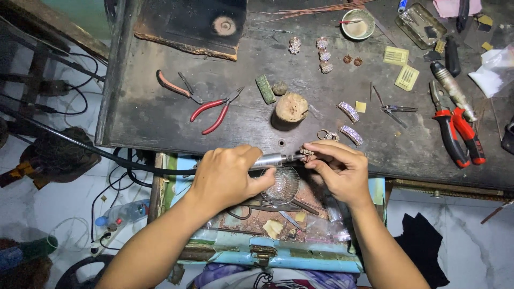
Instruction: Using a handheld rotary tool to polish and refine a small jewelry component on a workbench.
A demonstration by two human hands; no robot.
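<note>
Containers: a small round bowl point(357, 24) stands at the far edge of the bench point(160, 115), well beyond the wooden stump point(291, 107); it holds a pale substance and a thin red-tipped stick. To the right of it lies a clear rectangular tray point(420, 25) with small dark bits inside; contents cannot be told further. A clear glass dish point(284, 186) sits in the open drawer point(267, 257) on the near side of the stump, directly below the hands; whether it holds anything cannot be told.

Work piece: a small metal jewellery piece point(308, 154) is held just on the near side of the stump, at the bench's front edge and above the glass dish.

Right hand point(342, 170): grip closed, thumb and fingertips pinched on the jewellery piece.

Left hand point(227, 176): grip closed around a silver rotary handpiece point(270, 160), its tip touching the jewellery piece. A black flexible shaft point(80, 143) runs from the handpiece away to the left.

Also on the bench: red-handled pliers point(214, 109) to the left of the stump, and two stone-set curved bands point(350, 123) just right of it.
</note>
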